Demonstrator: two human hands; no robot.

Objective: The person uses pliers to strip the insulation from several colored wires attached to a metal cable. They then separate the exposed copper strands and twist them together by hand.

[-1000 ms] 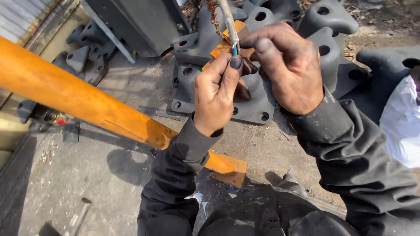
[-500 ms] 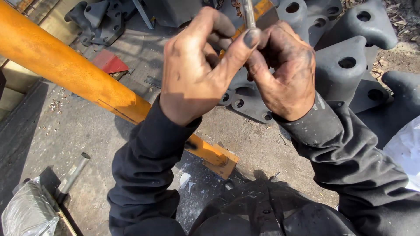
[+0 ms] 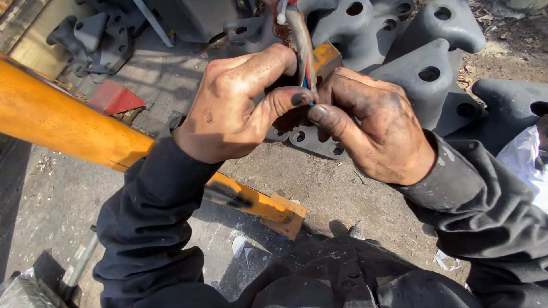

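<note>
Outdoors, gritty concrete ground (image 3: 319,182), grey castings (image 3: 425,74) behind; both hands' fingers (image 3: 285,100) clamped on a cable (image 3: 301,40).

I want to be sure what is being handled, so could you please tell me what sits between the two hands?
In the head view, a cable with coloured wires showing runs between the left hand and right hand, pinched by both.

Upright grey cable (image 3: 301,40), coloured cores exposed
</note>
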